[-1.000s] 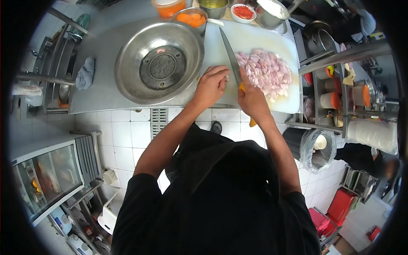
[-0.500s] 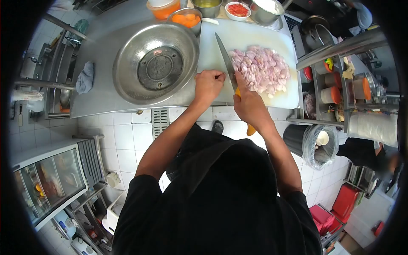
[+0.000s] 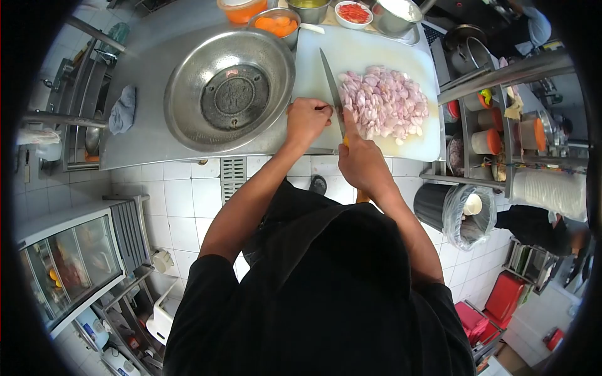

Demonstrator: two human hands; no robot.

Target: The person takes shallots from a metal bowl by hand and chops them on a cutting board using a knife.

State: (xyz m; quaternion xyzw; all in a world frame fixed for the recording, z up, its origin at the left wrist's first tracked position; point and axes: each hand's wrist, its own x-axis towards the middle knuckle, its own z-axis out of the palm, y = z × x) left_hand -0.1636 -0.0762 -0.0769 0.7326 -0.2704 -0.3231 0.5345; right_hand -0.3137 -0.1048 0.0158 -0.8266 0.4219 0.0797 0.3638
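Observation:
My right hand (image 3: pixel 362 160) is wrapped round the handle of a long knife (image 3: pixel 331 78), index finger stretched along the blade's spine. The blade points away from me, on the white cutting board (image 3: pixel 370 53), along the left side of a pile of sliced pinkish shallots (image 3: pixel 385 100). Left of the blade, my left hand (image 3: pixel 308 122) is closed at the board's left part, fingertips pinched near the knife; what they hold, if anything, is too small to make out. A wide steel basin (image 3: pixel 188 81) stands left of the board.
Behind the board are a bowl of orange pieces (image 3: pixel 276 25), a bowl of red slices (image 3: pixel 353 14) and steel pots. A grey cloth (image 3: pixel 122 109) lies at the left. A lined bin (image 3: pixel 467 216) stands below right; another person (image 3: pixel 533 225) is at the far right.
My right hand has shifted slightly left, and the knife has turned a little more upright in view. My left hand stays closed in nearly the same place. The whole view has shifted slightly.

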